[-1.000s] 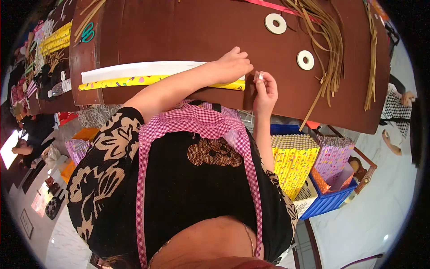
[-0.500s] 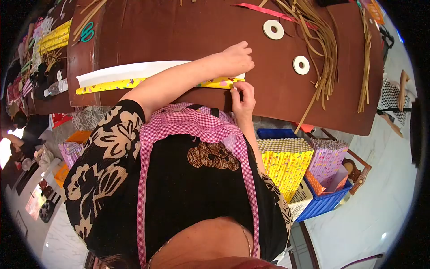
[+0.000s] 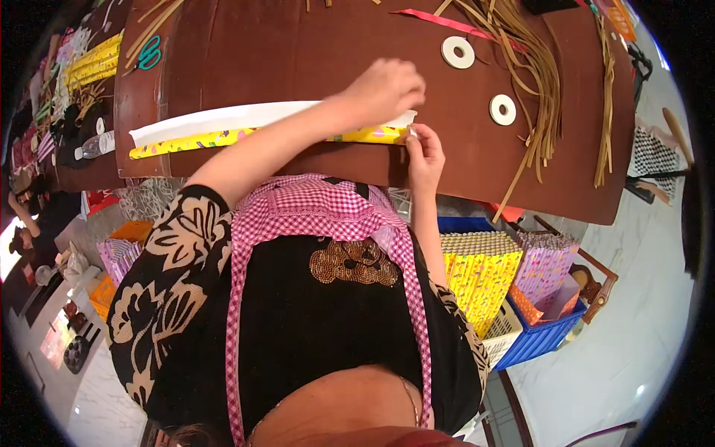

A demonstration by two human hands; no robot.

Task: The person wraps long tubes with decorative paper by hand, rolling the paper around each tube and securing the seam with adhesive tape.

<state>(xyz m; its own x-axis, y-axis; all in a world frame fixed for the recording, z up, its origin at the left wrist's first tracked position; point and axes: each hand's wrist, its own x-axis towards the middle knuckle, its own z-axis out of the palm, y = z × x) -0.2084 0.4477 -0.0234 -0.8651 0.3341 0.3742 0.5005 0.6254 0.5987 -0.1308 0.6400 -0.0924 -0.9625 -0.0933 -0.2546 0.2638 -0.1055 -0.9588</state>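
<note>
A long sheet of yellow patterned paper (image 3: 195, 141) with a white back lies along the table's near edge, its front edge folded or rolled over. At its right end, my right hand (image 3: 426, 158) has thumb and forefinger pinched together on the paper, with a small white bit showing at the fingertips. My left hand (image 3: 386, 91) is above the sheet's right part, its forearm crossing over the paper. Its fingers are curled and slightly blurred; whether they hold anything is hidden.
Two white tape rolls (image 3: 458, 53) and a bundle of brown strips (image 3: 547, 97) lie to the right, near a pink ribbon (image 3: 447, 24). Teal-handled scissors (image 3: 150, 54) rest at left. Below the table, yellow folded papers (image 3: 480, 276) stand beside a blue crate (image 3: 540, 339).
My right hand has shifted right to the very end of the paper. My left hand has moved slightly left and up, its fingers now blurred. The sheet has slid slightly right.
</note>
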